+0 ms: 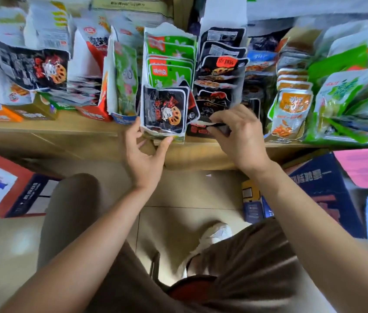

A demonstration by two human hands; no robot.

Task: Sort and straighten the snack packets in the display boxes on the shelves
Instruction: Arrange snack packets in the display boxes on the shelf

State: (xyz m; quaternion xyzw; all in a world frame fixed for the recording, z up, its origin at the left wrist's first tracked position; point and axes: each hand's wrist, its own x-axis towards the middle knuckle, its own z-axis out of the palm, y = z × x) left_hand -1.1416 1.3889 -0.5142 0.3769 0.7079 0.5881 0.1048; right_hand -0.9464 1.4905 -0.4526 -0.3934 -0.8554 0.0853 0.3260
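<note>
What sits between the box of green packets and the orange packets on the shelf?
Head view: the display box of black packets, then a dimmer column of mixed packets.

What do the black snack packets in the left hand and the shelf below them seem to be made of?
The black snack packets with a lotus-root picture, gripped by the left hand, look like glossy plastic film: light glints on them and their sealed edges crinkle. The tan shelf board looks like matt wood or laminate, plain and without shine; which one is unclear.
</note>
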